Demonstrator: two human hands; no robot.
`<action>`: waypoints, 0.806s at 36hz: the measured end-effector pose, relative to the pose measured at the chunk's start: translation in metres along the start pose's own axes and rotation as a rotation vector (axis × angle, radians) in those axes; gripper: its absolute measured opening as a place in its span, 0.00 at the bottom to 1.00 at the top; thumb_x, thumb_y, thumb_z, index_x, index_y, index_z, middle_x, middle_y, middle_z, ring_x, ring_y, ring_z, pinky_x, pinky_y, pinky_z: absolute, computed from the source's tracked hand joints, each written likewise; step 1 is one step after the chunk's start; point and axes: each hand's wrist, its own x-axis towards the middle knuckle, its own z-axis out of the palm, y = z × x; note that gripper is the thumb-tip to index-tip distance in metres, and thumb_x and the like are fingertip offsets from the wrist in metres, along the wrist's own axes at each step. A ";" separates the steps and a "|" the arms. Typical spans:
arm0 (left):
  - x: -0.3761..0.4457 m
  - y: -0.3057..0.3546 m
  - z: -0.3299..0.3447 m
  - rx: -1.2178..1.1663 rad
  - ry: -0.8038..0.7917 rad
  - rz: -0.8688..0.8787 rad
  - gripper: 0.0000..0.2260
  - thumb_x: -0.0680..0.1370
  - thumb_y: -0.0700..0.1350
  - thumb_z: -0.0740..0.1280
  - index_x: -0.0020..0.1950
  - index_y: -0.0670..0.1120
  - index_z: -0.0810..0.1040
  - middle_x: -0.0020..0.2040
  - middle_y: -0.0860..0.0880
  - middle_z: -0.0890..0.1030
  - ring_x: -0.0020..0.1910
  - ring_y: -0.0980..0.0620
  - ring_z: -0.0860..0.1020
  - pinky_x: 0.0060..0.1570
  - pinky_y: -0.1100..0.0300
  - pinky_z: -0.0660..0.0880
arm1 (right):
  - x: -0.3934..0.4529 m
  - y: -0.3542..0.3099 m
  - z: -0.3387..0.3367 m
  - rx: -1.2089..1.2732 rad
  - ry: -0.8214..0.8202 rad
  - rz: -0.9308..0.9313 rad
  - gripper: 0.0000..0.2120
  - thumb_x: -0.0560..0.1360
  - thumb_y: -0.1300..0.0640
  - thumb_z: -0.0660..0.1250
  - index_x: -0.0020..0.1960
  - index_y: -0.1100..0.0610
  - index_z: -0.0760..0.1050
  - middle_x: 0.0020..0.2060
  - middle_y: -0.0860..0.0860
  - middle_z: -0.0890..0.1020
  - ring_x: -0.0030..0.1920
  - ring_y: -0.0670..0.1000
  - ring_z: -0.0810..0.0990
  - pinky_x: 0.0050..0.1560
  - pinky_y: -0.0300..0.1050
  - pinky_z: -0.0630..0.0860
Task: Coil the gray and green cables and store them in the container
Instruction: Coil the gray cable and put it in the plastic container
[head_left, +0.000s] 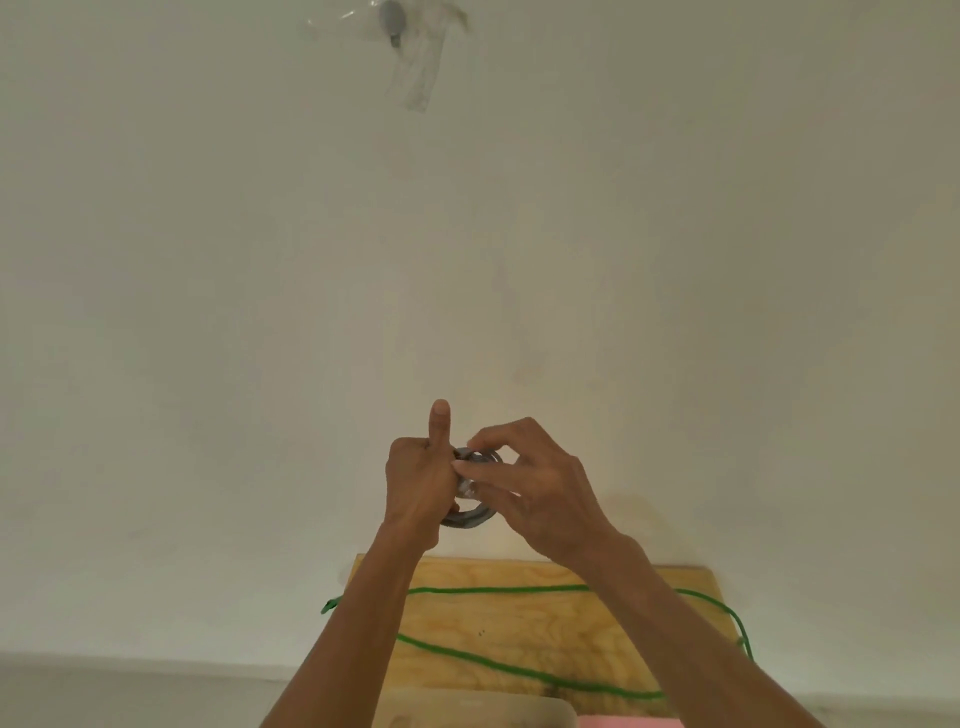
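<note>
hands: 2, raised before a bare wall | left hand (418, 480) grip clamped on gray cable (475, 512), one small coil, index finger up | right hand (535, 488) fingertips pinch the coil's far side | green cable (519, 670): 1, loose across the wooden worktop (519, 623), ends overhanging left and right edges

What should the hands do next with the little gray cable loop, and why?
Probably finish securing the gray cable coil: the left hand grips it while the right hand pinches its top, likely tucking in the end. The green cable lies uncoiled on the wooden board, so it waits its turn.
</note>
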 end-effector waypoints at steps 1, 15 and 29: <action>0.001 0.001 0.000 -0.004 -0.007 -0.001 0.31 0.79 0.66 0.57 0.28 0.43 0.65 0.24 0.47 0.66 0.23 0.50 0.65 0.25 0.60 0.63 | 0.000 -0.001 0.001 -0.013 0.031 -0.012 0.07 0.77 0.54 0.69 0.52 0.53 0.84 0.53 0.49 0.82 0.53 0.51 0.79 0.37 0.45 0.78; -0.008 0.009 -0.002 0.050 -0.099 0.175 0.32 0.79 0.65 0.57 0.26 0.43 0.77 0.23 0.48 0.78 0.21 0.54 0.75 0.25 0.60 0.73 | 0.019 -0.019 -0.007 0.734 0.371 0.839 0.10 0.80 0.55 0.65 0.47 0.61 0.79 0.38 0.52 0.86 0.41 0.52 0.87 0.44 0.45 0.83; -0.022 -0.004 0.012 0.077 -0.195 0.201 0.30 0.79 0.62 0.62 0.24 0.43 0.70 0.20 0.51 0.71 0.20 0.53 0.68 0.29 0.57 0.68 | 0.012 -0.008 0.003 0.516 0.178 0.970 0.06 0.77 0.50 0.69 0.44 0.50 0.80 0.37 0.46 0.84 0.32 0.48 0.82 0.35 0.40 0.78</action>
